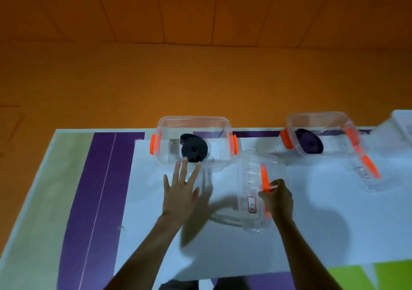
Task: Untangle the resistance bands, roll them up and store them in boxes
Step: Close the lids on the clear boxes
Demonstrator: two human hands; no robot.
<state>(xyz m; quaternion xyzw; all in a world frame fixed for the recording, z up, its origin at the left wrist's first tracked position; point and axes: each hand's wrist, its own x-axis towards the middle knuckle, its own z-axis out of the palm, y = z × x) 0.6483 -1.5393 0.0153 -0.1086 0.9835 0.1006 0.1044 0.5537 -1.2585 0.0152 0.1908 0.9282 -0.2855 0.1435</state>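
While surveying the work surface, found the left hand (180, 191) open, fingers straight and spread, tips at the near wall of the clear box (194, 122); could not tell touching from just short. Noted the black band roll (194, 150) lying coiled inside that box, just beyond those fingertips, with a loose tail standing up at its far edge. Found the right hand (277, 198) curled tight round the orange latch (264, 180) of a clear lid (249, 176), held tilted above the white sheet (223, 245), between the two hands and near the box's right corner. Recorded a second box (316, 117) well off to the right of the right hand, holding a purple roll (310, 144), with a second lid (365, 173) lying beside it, not fitted.

Judged the step in hand as lidding the near box. Flagged these risks:
- Lid carried by one latch only, likely to swing and meet the rim skewed.
- Box light and unbraced unless pressed by the left hand, liable to slide away.
- Loose tail of the coil apt to spring up, then be pinched under the lid or unwind.
- Latches possibly not snapping fully home.
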